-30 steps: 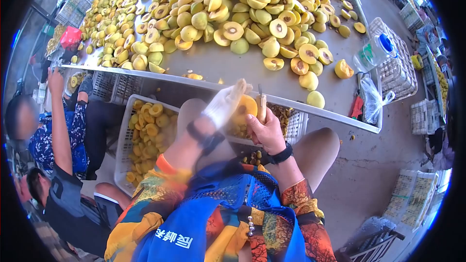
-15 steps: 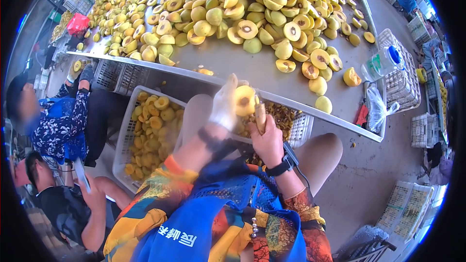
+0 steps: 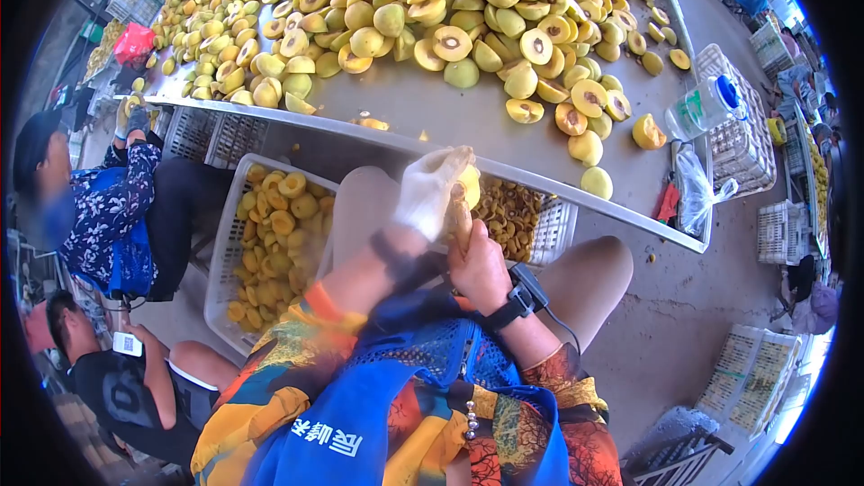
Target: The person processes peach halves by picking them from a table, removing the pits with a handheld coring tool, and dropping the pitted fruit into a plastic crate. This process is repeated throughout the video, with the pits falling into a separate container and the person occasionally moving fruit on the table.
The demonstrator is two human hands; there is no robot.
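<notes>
My left hand point(image 3: 428, 191), in a white glove, is closed on a yellow peach half point(image 3: 471, 185) just in front of the metal table's edge. My bare right hand point(image 3: 484, 268) grips the wooden handle point(image 3: 462, 220) of a small tool. The tool's working end meets the fruit and is hidden behind it and the glove. Below my hands, a white crate point(image 3: 562, 232) holds brown pits point(image 3: 508, 216). By my left knee stands another white crate point(image 3: 220, 274) filled with yellow peach halves point(image 3: 279, 243).
Halved peaches point(image 3: 450, 0) are heaped on the metal table point(image 3: 396, 99). A plastic jug point(image 3: 702, 112) and a clear bag point(image 3: 695, 189) sit at its right end. To my left are a person in a flowered top point(image 3: 108, 207) and another in black point(image 3: 126, 387) holding a phone point(image 3: 128, 343).
My left hand has turned the peach half from facing me to edge-on, against the tool. My right hand has shifted slightly left and down. The person in black has lowered the phone.
</notes>
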